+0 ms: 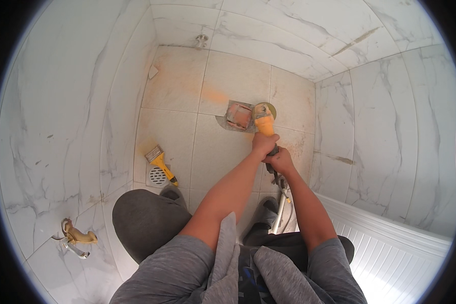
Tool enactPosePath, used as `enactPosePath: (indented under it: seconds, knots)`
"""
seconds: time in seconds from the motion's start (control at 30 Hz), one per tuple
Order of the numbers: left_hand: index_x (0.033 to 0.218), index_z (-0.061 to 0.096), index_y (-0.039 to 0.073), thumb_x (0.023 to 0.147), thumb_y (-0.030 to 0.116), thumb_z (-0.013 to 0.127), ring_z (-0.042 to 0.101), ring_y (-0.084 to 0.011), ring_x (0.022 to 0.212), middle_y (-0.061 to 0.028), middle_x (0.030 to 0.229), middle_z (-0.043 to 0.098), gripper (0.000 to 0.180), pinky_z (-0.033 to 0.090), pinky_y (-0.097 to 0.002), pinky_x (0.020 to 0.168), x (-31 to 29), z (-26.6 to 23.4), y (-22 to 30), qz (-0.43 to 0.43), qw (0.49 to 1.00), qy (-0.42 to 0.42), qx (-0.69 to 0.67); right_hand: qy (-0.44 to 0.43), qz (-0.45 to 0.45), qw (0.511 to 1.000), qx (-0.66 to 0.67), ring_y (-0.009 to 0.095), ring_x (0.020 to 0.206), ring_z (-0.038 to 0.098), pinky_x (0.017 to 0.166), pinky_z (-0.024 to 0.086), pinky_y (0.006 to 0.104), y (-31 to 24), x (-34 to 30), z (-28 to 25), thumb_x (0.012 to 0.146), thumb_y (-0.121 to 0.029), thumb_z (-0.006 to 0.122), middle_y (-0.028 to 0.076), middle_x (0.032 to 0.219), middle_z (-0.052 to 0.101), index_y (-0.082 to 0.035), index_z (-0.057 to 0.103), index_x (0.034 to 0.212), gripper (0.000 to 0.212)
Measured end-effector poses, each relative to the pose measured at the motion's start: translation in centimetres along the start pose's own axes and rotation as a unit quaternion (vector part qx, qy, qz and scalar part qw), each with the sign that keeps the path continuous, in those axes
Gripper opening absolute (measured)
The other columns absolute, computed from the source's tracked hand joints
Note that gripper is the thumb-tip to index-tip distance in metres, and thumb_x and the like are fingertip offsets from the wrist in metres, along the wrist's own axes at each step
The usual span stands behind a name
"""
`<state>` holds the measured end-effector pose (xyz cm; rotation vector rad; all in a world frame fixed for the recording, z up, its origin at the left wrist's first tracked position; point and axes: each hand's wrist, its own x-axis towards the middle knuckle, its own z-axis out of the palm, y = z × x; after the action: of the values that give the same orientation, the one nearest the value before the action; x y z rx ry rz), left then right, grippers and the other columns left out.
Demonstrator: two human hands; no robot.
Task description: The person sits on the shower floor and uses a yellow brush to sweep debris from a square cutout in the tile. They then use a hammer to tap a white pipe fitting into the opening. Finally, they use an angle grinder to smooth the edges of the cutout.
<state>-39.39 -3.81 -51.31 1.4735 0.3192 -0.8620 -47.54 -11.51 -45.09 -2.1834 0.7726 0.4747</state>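
A yellow angle grinder (264, 122) is held over the tiled floor in both of my hands. My left hand (264, 144) wraps round its body just behind the head. Farther back, my right hand (280, 161) grips the dark rear end, where the cord leaves. The grinder's round disc (269, 108) sits at the right edge of a square opening (239, 116) with reddish material inside and a grey patch around it. Whether the disc touches the tile or spins, I cannot tell.
A yellow-handled paintbrush (159, 163) lies beside a round floor drain (157, 176) at the left. Orange dust (215, 95) marks the floor tiles. A brass-coloured tap (78, 235) sticks out of the left wall. At the right stands a white ribbed panel (390, 248). A pipe fitting (201, 40) projects from the far wall.
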Motion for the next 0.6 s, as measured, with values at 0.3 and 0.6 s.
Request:
enactPosePath:
  seconds: [0.3, 0.6]
  knots:
    - [0.092, 0.071, -0.009, 0.074, 0.028, 0.079, 0.076, -0.0304, 0.081, -0.0216, 0.085, 0.075, 0.042, 0.058, -0.0413, 0.072, -0.13, -0.13, 0.15, 0.029, 1.0, -0.003, 0.008, -0.007, -0.018, 1.0, 0.017, 0.023, 0.074, 0.073, 0.071, 0.056, 0.0363, 0.7, 0.55, 0.27, 0.068, -0.035, 0.089, 0.015, 0.08, 0.074, 0.003, 0.071, 0.091, 0.048]
    - [0.093, 0.071, -0.01, 0.074, 0.028, 0.079, 0.077, -0.0309, 0.081, -0.0223, 0.086, 0.075, 0.043, 0.058, -0.0416, 0.071, -0.27, -0.1, 0.14, 0.012, 1.0, 0.001, -0.001, -0.016, -0.006, 1.0, 0.009, 0.023, 0.074, 0.072, 0.07, 0.055, 0.0362, 0.71, 0.51, 0.21, 0.068, -0.036, 0.089, 0.015, 0.081, 0.074, 0.004, 0.069, 0.092, 0.049]
